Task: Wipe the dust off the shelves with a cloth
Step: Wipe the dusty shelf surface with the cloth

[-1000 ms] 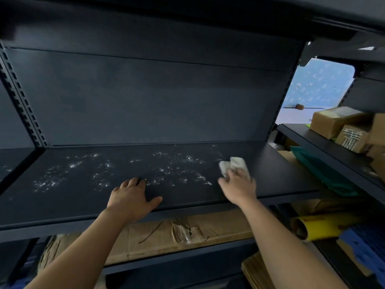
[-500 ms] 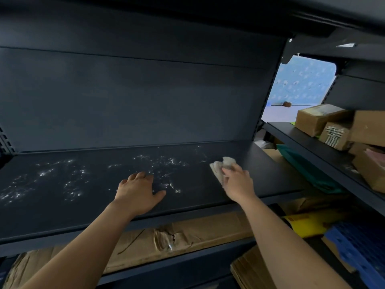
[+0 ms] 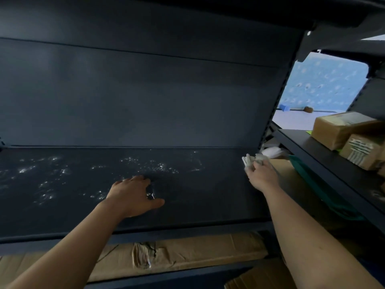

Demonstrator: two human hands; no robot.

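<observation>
Your right hand (image 3: 263,177) is closed around a crumpled pale cloth (image 3: 253,160), which bunches out past your fingertips at the right end of a flat, dark matte metal shelf (image 3: 208,197). Your left hand (image 3: 133,195) rests open and flat on the shelf, holding nothing, among white dust specks (image 3: 45,180). Brown cardboard boxes (image 3: 343,132) sit on a neighbouring shelf to the right.
</observation>
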